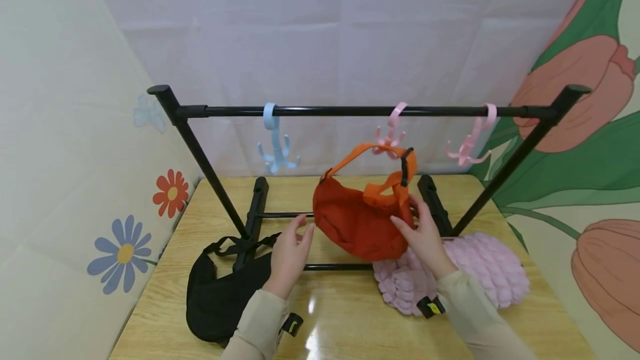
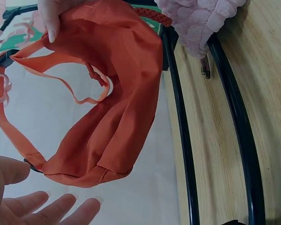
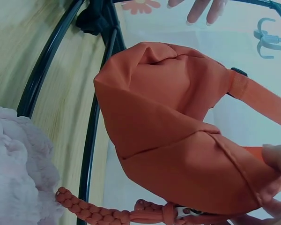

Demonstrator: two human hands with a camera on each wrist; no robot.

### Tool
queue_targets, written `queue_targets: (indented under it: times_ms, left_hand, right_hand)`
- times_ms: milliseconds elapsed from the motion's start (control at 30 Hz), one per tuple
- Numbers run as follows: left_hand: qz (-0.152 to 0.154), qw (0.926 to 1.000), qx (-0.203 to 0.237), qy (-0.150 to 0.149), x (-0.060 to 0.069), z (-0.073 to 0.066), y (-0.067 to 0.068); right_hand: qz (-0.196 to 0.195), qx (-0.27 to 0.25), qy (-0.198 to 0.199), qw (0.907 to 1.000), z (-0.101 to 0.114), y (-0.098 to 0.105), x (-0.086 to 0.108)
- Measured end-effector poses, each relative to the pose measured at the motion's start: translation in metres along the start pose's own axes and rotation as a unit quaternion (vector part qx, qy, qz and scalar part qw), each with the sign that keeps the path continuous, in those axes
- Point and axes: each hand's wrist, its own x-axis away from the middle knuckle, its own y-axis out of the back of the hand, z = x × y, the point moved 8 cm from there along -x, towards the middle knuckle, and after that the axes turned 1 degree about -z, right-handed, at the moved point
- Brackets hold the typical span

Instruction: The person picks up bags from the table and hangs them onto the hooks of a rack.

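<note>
An orange-red bag [image 1: 360, 218] with an orange strap is held up in front of the rack; its strap loop rises before the middle pink hook [image 1: 389, 138]. My right hand [image 1: 425, 238] grips the bag's right end, thumb in front. In the right wrist view, the fingertips [image 3: 276, 157] pinch the bag [image 3: 168, 122], and a braided cord [image 3: 93, 213] hangs beside it. My left hand [image 1: 292, 254] is apart from the bag's left side, fingers relaxed. The left wrist view has those fingers [image 2: 61, 206] just beside the bag [image 2: 126, 108], holding nothing.
The black rack's top bar [image 1: 330, 111] carries a blue hook [image 1: 276, 149] at left and another pink hook [image 1: 469, 143] at right. On the table [image 1: 340, 315] lie a black bag [image 1: 220, 299] at left and a puffy pink bag [image 1: 490, 271] at right.
</note>
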Motion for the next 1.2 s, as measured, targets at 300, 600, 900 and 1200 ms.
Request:
queue_targets:
  times_ms: [300, 600, 900, 1200]
  left_hand:
    - [-0.001, 1.0000, -0.004, 0.002, 0.004, 0.008, 0.000]
    - [-0.014, 0.9999, -0.001, 0.006, 0.008, 0.013, 0.002]
    - [-0.018, 0.9998, -0.005, 0.004, 0.008, 0.019, 0.005]
    - [-0.021, 0.9994, -0.015, 0.022, 0.011, 0.031, 0.009]
  right_hand:
    - [-0.020, 0.002, 0.012, 0.9997, 0.000, 0.002, 0.006]
    - [-0.024, 0.010, 0.016, 0.9995, -0.001, 0.007, 0.016]
    - [-0.059, 0.013, 0.037, 0.9975, 0.003, 0.013, 0.024]
    - [-0.089, 0.039, 0.072, 0.9927, 0.009, 0.015, 0.035]
